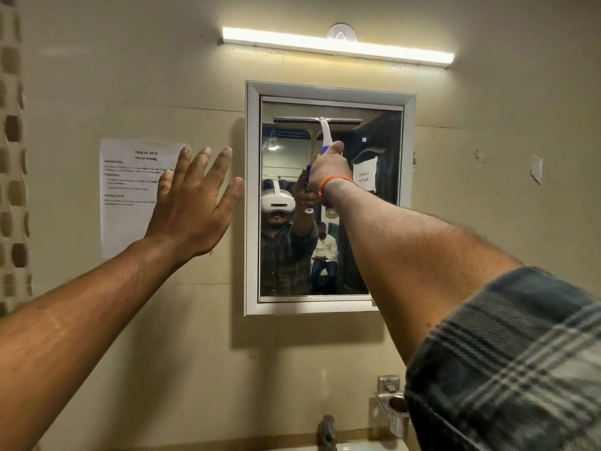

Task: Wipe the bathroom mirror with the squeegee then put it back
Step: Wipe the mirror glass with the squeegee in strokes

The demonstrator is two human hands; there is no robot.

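Note:
A white-framed bathroom mirror (pixel 383 196) hangs on the beige wall. My right hand (pixel 330 166) grips the blue-and-white handle of a squeegee (pixel 325 133), raised high against the glass. Its long blade lies level across the upper part of the mirror, just below the top of the frame. My left hand (pixel 195 203) is raised with fingers spread and straight, beside the mirror's left edge, holding nothing. I cannot tell whether it touches the wall.
A printed sheet (pixel 126 196) is stuck to the wall on the left. A tube light (pixel 338 45) runs above the mirror, with a suction hook (pixel 341 33) behind it. Below are a tap (pixel 327 431) and a metal wall holder (pixel 392 405).

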